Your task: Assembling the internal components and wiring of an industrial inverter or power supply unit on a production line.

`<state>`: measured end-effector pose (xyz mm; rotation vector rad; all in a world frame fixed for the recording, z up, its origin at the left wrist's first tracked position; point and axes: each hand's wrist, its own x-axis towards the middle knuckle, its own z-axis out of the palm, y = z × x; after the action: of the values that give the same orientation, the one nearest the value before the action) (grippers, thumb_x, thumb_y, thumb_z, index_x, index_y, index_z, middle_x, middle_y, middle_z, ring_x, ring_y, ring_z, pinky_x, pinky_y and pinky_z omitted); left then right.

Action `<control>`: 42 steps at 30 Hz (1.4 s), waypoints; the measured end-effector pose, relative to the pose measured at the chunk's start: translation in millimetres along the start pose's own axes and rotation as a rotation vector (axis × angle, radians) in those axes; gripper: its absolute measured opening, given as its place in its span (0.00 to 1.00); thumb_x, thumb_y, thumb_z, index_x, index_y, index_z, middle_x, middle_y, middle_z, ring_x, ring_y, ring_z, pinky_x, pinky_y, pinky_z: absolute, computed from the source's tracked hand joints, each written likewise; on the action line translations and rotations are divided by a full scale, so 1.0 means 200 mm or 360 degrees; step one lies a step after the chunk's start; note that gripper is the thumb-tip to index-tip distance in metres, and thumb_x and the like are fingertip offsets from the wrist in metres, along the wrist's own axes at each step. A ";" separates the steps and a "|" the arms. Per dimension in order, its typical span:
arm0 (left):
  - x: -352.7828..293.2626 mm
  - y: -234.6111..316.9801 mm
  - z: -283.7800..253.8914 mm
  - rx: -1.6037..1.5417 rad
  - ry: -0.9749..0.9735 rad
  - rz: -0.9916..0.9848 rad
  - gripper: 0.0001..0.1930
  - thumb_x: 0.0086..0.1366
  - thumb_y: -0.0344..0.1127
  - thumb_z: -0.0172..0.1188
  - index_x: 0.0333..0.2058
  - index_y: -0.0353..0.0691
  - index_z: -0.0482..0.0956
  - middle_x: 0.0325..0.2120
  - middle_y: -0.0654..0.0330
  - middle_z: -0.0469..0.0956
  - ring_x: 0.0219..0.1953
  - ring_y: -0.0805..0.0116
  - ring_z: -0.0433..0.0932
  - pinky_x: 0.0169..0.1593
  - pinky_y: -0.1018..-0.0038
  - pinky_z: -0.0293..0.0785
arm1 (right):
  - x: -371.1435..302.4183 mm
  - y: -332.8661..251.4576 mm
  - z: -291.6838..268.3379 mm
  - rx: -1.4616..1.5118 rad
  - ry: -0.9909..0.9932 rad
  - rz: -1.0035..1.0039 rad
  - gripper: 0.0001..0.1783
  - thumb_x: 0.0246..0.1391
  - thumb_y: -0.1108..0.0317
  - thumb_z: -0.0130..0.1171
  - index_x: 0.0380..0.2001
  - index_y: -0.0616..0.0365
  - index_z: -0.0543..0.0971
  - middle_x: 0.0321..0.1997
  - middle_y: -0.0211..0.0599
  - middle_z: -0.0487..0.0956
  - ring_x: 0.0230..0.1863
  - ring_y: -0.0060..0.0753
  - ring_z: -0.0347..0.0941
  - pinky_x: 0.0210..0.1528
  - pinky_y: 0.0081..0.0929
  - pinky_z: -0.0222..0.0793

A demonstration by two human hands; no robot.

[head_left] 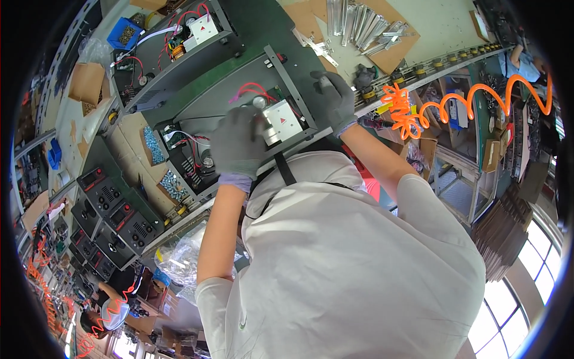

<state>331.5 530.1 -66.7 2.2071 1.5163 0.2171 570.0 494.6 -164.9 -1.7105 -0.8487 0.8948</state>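
An open black metal housing [206, 110] lies before me, with a white boxed unit [283, 121], red wires and a round silver part inside. My left hand [239, 140], in a grey knit glove, is over the housing, its curled fingers blurred by motion. A short silver cylinder [271, 134] shows beside those fingers, against the white unit; whether the hand grips it is unclear. Just past the housing's right edge, my right hand [336, 99], gloved alike, is over the dark green work surface [308, 57]. Its fingers are loosely bent and apart, with nothing visible in them.
A second open housing [173, 60] stands beyond. Metal strips [368, 27] lie on cardboard at the far right. Boxes of blue-capped parts [154, 145] and finished black units [119, 209] are at left. An orange coiled hose [460, 99] hangs at right. Another person [110, 314] works lower left.
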 end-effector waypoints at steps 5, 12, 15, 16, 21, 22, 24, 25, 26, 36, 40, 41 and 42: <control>0.12 0.19 0.16 -0.0094 -0.0268 0.0397 0.21 0.53 0.47 0.71 0.46 0.50 0.81 0.43 0.58 0.79 0.45 0.54 0.80 0.48 0.60 0.76 | -0.04 -0.04 0.05 0.0258 -0.0046 0.0368 0.17 0.66 0.64 0.50 0.49 0.60 0.83 0.45 0.37 0.83 0.42 0.28 0.76 0.49 0.26 0.73; 0.21 0.09 0.28 -0.0312 -0.0284 0.0500 0.14 0.57 0.41 0.69 0.42 0.48 0.82 0.40 0.58 0.79 0.43 0.55 0.79 0.47 0.60 0.75 | -0.07 -0.04 0.05 0.0224 -0.0044 0.0426 0.18 0.66 0.64 0.50 0.49 0.60 0.83 0.46 0.36 0.83 0.45 0.29 0.77 0.51 0.28 0.74; 0.20 0.08 0.28 -0.0351 -0.0222 0.0518 0.12 0.58 0.36 0.68 0.41 0.48 0.83 0.39 0.59 0.79 0.44 0.55 0.79 0.47 0.60 0.75 | -0.07 -0.04 0.03 0.0238 -0.0028 0.0476 0.18 0.66 0.65 0.49 0.49 0.61 0.83 0.47 0.36 0.83 0.45 0.29 0.78 0.52 0.27 0.74; 0.20 0.09 0.27 -0.0322 -0.0222 0.0470 0.11 0.58 0.35 0.67 0.41 0.48 0.83 0.39 0.59 0.79 0.44 0.56 0.79 0.47 0.60 0.75 | -0.07 -0.04 0.02 0.0254 -0.0028 0.0491 0.18 0.66 0.65 0.49 0.49 0.61 0.83 0.48 0.36 0.84 0.46 0.29 0.78 0.52 0.27 0.74; 0.22 0.08 0.27 0.0000 -0.0381 0.0577 0.12 0.56 0.31 0.65 0.41 0.50 0.83 0.41 0.60 0.77 0.47 0.56 0.78 0.48 0.61 0.75 | -0.07 -0.03 0.01 0.0296 -0.0027 0.0511 0.18 0.66 0.65 0.49 0.50 0.62 0.83 0.50 0.35 0.84 0.46 0.28 0.78 0.52 0.26 0.73; 0.22 0.08 0.27 0.0199 -0.0421 0.0659 0.14 0.55 0.28 0.63 0.41 0.51 0.82 0.43 0.60 0.76 0.50 0.56 0.77 0.50 0.61 0.76 | -0.07 -0.03 0.00 0.0291 -0.0037 0.0503 0.18 0.66 0.65 0.49 0.50 0.62 0.83 0.50 0.35 0.84 0.46 0.28 0.77 0.52 0.26 0.73; 0.22 0.09 0.28 0.0279 -0.0366 0.0677 0.15 0.54 0.27 0.63 0.41 0.52 0.82 0.43 0.61 0.76 0.50 0.57 0.76 0.50 0.62 0.75 | -0.06 -0.01 0.01 0.0300 -0.0020 0.0493 0.18 0.66 0.66 0.49 0.50 0.62 0.83 0.50 0.35 0.84 0.46 0.27 0.77 0.52 0.26 0.73; 0.21 0.10 0.29 0.0354 -0.0311 0.0692 0.17 0.53 0.26 0.63 0.41 0.53 0.82 0.44 0.61 0.76 0.50 0.59 0.76 0.50 0.62 0.75 | -0.06 -0.01 0.01 0.0306 -0.0005 0.0485 0.18 0.66 0.66 0.49 0.50 0.62 0.83 0.50 0.35 0.84 0.45 0.26 0.77 0.52 0.26 0.73; 0.21 0.09 0.29 0.0356 -0.0312 0.0698 0.17 0.53 0.26 0.63 0.41 0.53 0.82 0.44 0.61 0.76 0.50 0.59 0.76 0.50 0.62 0.75 | -0.07 -0.02 0.01 0.0309 0.0001 0.0484 0.18 0.66 0.66 0.49 0.50 0.62 0.83 0.50 0.35 0.84 0.45 0.26 0.77 0.52 0.26 0.73; 0.15 0.05 0.30 -0.0133 -0.0171 0.0935 0.07 0.57 0.35 0.66 0.35 0.49 0.86 0.36 0.62 0.81 0.39 0.57 0.80 0.42 0.62 0.78 | -0.08 0.04 -0.01 0.0160 -0.0071 0.0367 0.16 0.66 0.67 0.50 0.49 0.61 0.83 0.47 0.34 0.83 0.44 0.24 0.75 0.51 0.24 0.72; 0.13 0.09 0.29 -0.0227 -0.0096 0.0792 0.07 0.55 0.39 0.69 0.33 0.48 0.87 0.35 0.61 0.82 0.37 0.58 0.82 0.39 0.64 0.79 | -0.08 0.11 0.01 0.0120 -0.0051 0.0265 0.16 0.66 0.67 0.51 0.49 0.61 0.84 0.47 0.36 0.83 0.44 0.25 0.76 0.51 0.24 0.72; 0.13 0.10 0.29 -0.0223 -0.0092 0.0786 0.07 0.55 0.39 0.69 0.33 0.48 0.87 0.35 0.61 0.82 0.37 0.58 0.82 0.39 0.64 0.79 | -0.08 0.11 0.02 0.0122 -0.0059 0.0263 0.16 0.66 0.67 0.51 0.49 0.61 0.84 0.47 0.36 0.83 0.44 0.25 0.76 0.51 0.24 0.72; 0.13 0.11 0.28 -0.0175 -0.0118 0.0734 0.08 0.55 0.40 0.70 0.33 0.48 0.87 0.35 0.61 0.81 0.37 0.57 0.82 0.40 0.63 0.79 | -0.08 0.10 0.02 0.0127 -0.0078 0.0309 0.16 0.66 0.67 0.51 0.49 0.61 0.84 0.47 0.36 0.83 0.45 0.25 0.76 0.51 0.24 0.72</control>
<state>381.6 530.9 -110.1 2.4141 0.9155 0.3471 561.1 476.8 -181.8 -1.7276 -0.6771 1.0908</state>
